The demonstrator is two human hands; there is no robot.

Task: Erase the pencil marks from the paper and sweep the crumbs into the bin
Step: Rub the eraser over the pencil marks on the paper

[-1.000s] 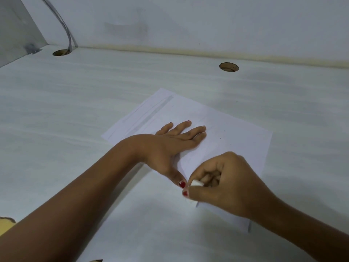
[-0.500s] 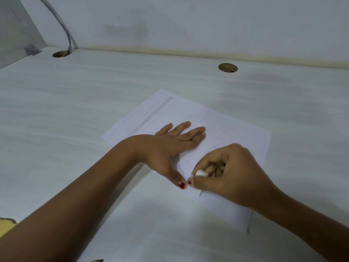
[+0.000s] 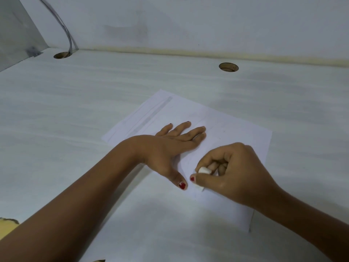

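Note:
A white sheet of paper [image 3: 236,129] lies on the white desk, with faint grey pencil streaks near its far left edge. My left hand [image 3: 170,146] lies flat on the sheet, fingers straight and thumb spread toward me. Just right of that thumb, my right hand [image 3: 230,174] pinches a small white eraser [image 3: 204,170] between thumb and curled fingers, pressed down on the paper's near part. No bin is in view.
The desk [image 3: 75,110] has two round cable holes, one at the far left [image 3: 61,55] with a grey cable running up the wall, one at the far middle [image 3: 228,67]. A wall closes the back. A yellow scrap [image 3: 7,225] shows at the lower left edge.
My right hand with the eraser has slid away from me and slightly right along the paper, then back a little. My left hand stays flat in place.

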